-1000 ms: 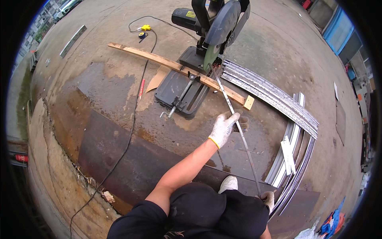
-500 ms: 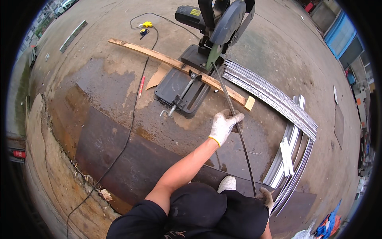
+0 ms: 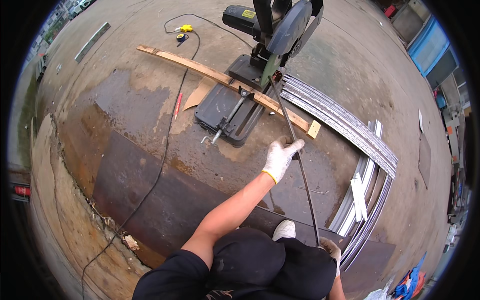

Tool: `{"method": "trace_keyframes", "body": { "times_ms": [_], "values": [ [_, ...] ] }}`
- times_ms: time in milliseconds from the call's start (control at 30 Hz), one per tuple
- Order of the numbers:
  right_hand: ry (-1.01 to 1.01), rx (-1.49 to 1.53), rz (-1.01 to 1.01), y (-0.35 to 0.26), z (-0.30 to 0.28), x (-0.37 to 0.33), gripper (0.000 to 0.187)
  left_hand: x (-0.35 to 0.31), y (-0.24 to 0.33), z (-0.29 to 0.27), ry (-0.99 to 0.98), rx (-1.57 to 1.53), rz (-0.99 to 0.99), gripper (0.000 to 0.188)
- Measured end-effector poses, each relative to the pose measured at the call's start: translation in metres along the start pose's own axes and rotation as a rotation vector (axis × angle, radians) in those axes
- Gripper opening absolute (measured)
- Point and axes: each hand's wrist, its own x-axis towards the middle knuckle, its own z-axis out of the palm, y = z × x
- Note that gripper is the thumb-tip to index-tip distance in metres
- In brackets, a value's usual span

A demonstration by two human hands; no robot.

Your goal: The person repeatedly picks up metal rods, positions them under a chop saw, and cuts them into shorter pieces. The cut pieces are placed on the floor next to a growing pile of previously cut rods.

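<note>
My left hand, in a white knitted glove with a yellow cuff, is closed around the middle of a long thin dark metal bar. The near end of the bar is at my right hand, also gloved and partly hidden by my knee; its fingers appear closed on the bar. At its far end the bar meets the side of the green cutting disc of a black chop saw. Small orange sparks show at that contact. The saw's base rests on the ground.
A wooden strip crosses the saw base. Silvery metal profiles lie to the right, with short white pieces on others. A cable runs along the left, past a red pencil-like stick, tape measure and yellow plug.
Orange sparks now appear where the bar meets the disc. The bar's far end has shifted slightly right and up, and my right hand slightly left. My left hand keeps its hold.
</note>
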Motion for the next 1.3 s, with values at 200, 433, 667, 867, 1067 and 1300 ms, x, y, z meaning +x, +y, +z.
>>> {"method": "trace_keyframes", "body": {
  "times_ms": [200,433,667,867,1067,1300],
  "values": [
    [0.176,-0.105,-0.004,0.026,0.003,0.008,0.036,-0.006,0.014,0.004,-0.115,-0.212,-0.197,0.018],
    [0.107,-0.234,0.03,0.017,0.002,0.009,0.023,-0.003,0.014,-0.002,-0.177,-0.415,-0.291,0.025],
    [0.352,-0.656,-0.321,-0.007,0.015,0.004,0.022,0.003,0.016,-0.005,-0.245,-0.486,-0.331,0.024],
    [0.513,-0.666,-0.423,0.005,0.01,0.009,0.026,0.014,0.018,0.002,-0.166,-0.197,-0.237,0.021],
    [0.517,-0.725,-0.513,-0.02,0.019,0.006,0.03,0.013,0.022,0.003,-0.207,-0.275,-0.131,0.02],
    [0.554,-0.679,-0.525,-0.014,0.001,0.012,0.021,0.012,0.023,0.005,-0.305,-0.555,-0.203,0.035]
  ]
}}
